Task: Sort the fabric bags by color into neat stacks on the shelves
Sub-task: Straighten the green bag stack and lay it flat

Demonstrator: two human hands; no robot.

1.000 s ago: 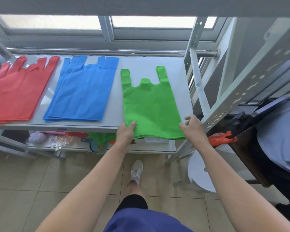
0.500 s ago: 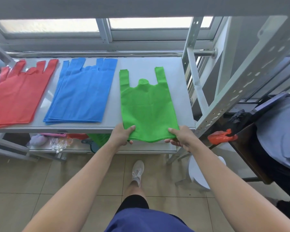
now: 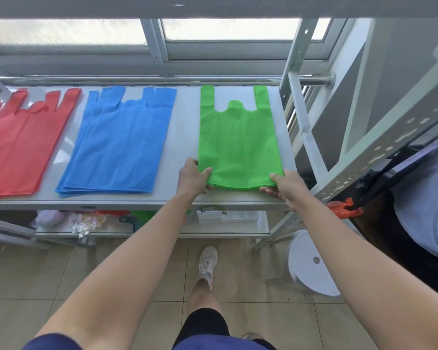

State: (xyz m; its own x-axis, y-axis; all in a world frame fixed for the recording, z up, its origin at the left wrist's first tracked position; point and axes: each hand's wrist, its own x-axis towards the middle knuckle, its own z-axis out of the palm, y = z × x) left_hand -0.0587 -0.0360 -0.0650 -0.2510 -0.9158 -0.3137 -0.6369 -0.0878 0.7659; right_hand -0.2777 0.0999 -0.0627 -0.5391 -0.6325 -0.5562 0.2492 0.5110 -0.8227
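Three flat stacks of fabric bags lie side by side on the white shelf (image 3: pixel 182 137): red bags (image 3: pixel 18 147) at the left, blue bags (image 3: pixel 122 142) in the middle, green bags (image 3: pixel 238 140) at the right, handles toward the window. My left hand (image 3: pixel 194 176) pinches the green stack's near left corner, thumb on top. My right hand (image 3: pixel 286 188) pinches its near right corner, thumb on top and fingers under the edge. The green stack's near edge sits a little back from the shelf's front edge.
A metal upright (image 3: pixel 296 79) and a slanted perforated frame (image 3: pixel 379 145) stand right of the shelf. The lower shelf (image 3: pixel 263 226) holds a white tray (image 3: pixel 228 215), more green fabric and clutter. A white stool (image 3: pixel 311 263) stands on the tiled floor beside my foot. A person in a grey-blue garment (image 3: pixel 425 203) is at the right.
Both hands slid the green stack away from me, so its near edge no longer overhangs the shelf front. My right hand moved from the stack's side to pinching its near right corner.
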